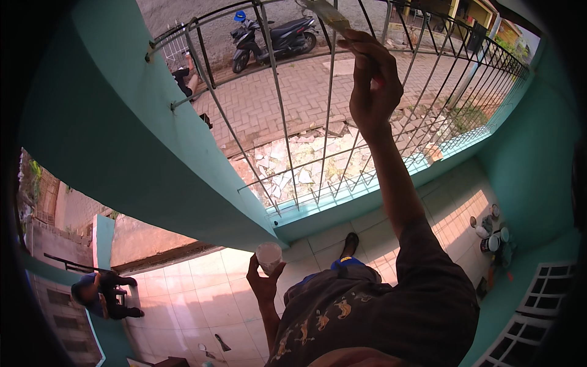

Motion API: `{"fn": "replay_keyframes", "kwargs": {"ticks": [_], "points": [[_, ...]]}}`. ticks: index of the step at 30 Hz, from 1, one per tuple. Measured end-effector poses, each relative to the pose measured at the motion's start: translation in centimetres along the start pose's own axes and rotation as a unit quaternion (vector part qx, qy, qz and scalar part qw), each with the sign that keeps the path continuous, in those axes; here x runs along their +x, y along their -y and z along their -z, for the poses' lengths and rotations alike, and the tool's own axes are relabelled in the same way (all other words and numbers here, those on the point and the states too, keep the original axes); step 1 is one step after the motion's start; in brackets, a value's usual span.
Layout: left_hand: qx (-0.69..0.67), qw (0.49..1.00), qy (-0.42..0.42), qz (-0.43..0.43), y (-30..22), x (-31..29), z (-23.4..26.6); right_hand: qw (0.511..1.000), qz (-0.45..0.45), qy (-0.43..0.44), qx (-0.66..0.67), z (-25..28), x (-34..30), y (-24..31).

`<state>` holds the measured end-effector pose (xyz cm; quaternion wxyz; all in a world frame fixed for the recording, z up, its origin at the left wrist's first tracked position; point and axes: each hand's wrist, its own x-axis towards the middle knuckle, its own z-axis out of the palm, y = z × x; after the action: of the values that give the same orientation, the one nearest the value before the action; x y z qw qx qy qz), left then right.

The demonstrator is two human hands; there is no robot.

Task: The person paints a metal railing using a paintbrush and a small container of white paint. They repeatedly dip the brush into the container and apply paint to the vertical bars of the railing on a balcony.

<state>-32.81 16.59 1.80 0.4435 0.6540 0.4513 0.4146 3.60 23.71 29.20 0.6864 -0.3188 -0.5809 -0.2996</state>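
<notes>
High in front of me, my right hand point(375, 82) is raised with its fingers closed around a flat paintbrush point(329, 14). The brush points up and left, near the top rail of the metal bar fence point(331, 104); whether its bristles touch the metal I cannot tell. Lower down, close to my body, my left hand point(264, 282) grips a small clear plastic cup point(269, 252) between thumb and fingers. What the cup contains is hard to make out.
A teal pillar point(183, 140) rises at my left beside the fence. Paint cans point(491, 243) stand by the right wall. A seated person point(101, 293) is at the lower left. Scrapers point(222, 342) lie on the tiles. Beyond the bars are a motorbike point(275, 40) and rubble point(287, 162).
</notes>
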Motion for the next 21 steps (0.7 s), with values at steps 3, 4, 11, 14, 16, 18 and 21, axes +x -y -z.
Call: {"fn": "replay_keyframes", "kwargs": {"ticks": [3, 4, 11, 14, 16, 18, 21], "points": [[0.002, 1.0, 0.001, -0.004, 0.1, 0.1, 0.0, 1.0, 0.029, -0.001, 0.004, 0.0, 1.4, -0.4], [0.005, 1.0, 0.002, -0.004, 0.1, 0.0, 0.0, 0.999, 0.04, -0.007, -0.002, 0.2, 1.5, -0.4], [0.003, 1.0, 0.005, 0.0, -0.1, 0.0, -0.2, 1.0, 0.018, 0.006, 0.024, -0.2, 1.2, 0.5], [0.019, 1.0, 0.004, -0.009, 0.0, -0.1, -0.4, 1.0, -0.022, 0.018, 0.001, -0.4, 0.3, 0.3], [0.003, 1.0, 0.006, 0.0, 0.0, -0.1, -0.3, 1.0, -0.01, 0.018, -0.007, -0.2, 0.0, 0.5], [-0.004, 1.0, 0.006, 0.006, 0.0, -0.2, -0.2, 1.0, 0.008, 0.01, 0.026, -0.3, 0.0, 0.7], [0.001, 1.0, 0.005, 0.005, -0.1, -0.3, -0.1, 1.0, 0.025, 0.001, 0.011, -0.5, 1.0, -0.2]]}}
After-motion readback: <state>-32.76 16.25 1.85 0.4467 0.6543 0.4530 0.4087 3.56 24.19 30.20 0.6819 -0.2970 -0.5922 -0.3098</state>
